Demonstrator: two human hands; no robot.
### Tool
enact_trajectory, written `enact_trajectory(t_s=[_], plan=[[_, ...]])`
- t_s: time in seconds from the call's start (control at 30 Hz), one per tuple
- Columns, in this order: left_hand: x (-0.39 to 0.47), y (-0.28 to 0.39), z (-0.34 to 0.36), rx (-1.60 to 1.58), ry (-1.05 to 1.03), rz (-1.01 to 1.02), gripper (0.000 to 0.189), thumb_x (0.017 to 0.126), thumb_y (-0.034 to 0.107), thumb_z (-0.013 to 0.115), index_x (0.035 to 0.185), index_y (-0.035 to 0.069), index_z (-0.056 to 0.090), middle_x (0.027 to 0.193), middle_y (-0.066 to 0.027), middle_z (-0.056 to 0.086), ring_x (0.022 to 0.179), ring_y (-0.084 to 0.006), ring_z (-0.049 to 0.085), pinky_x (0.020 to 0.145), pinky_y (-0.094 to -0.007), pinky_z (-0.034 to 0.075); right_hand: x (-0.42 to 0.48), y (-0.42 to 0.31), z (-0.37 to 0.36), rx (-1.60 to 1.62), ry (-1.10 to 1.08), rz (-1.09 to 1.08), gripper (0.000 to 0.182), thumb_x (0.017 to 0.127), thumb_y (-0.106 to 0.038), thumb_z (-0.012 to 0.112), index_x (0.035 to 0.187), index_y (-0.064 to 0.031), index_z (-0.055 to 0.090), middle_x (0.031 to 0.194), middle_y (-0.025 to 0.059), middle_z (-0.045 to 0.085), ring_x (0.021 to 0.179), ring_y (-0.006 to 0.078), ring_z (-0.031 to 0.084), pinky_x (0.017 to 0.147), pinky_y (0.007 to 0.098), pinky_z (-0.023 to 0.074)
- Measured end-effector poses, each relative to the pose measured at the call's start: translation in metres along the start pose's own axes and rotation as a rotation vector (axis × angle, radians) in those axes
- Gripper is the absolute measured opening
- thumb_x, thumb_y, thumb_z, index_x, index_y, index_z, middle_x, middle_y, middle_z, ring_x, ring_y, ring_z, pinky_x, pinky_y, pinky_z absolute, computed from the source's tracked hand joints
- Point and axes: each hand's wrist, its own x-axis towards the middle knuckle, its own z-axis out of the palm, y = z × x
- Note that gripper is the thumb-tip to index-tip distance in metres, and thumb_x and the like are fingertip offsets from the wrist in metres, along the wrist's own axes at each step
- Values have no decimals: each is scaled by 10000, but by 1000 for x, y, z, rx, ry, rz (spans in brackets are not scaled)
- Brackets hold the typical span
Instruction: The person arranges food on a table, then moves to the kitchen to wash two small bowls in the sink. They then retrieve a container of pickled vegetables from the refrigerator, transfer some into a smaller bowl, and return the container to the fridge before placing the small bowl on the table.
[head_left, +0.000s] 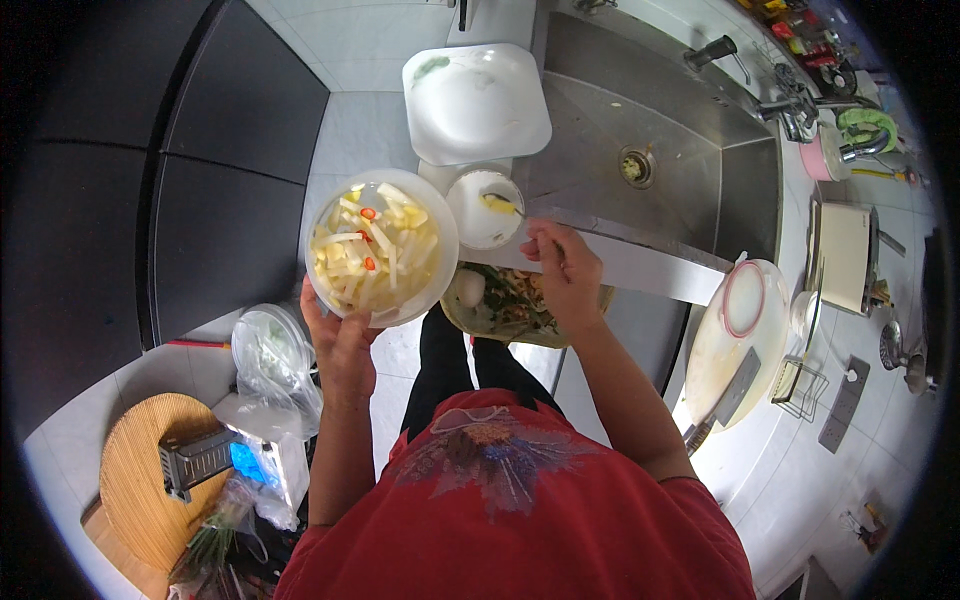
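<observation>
My left hand (345, 345) grips the near rim of a translucent plastic bowl (445, 232). In the bowl lie pale vegetable sticks (390, 244) in liquid, with several red chili rings (369, 264) on top. My right hand (562, 274) is closed around the handle of a metal spoon (519, 213). The spoon's head, with something yellow on it, is over a small white bowl (480, 231) just right of the plastic bowl. Beyond the small bowl sits a large square white plate (480, 101), at the left side of the sink.
A stainless steel sink (600, 112) lies ahead to the right. Below the counter edge is a bin (555, 341) of food scraps. To the right, a round cutting board (712, 345) bears a cleaver (739, 386) and a red-rimmed lid (744, 298). Dark cabinet doors (232, 150) stand at left.
</observation>
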Motion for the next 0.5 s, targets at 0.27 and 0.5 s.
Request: enact_trajectory(t_s=[0.27,0.5], plan=[[1,0,4,70,55,5,726,670,120,519,1302,47,169,1230,-201,375,1090,-326,481,827,-454,484,4,-13,-8,-376,-88,-411,223,786,80,494,981,10,577,868,143,602,710,218,629,595,273,498],[1,-2,-4,-4,38,-25,761,671,46,516,1321,87,121,1230,-197,382,1089,-311,477,831,-435,478,10,-54,24,-348,-205,-595,275,701,20,543,973,-25,551,847,128,593,747,271,587,641,339,489]])
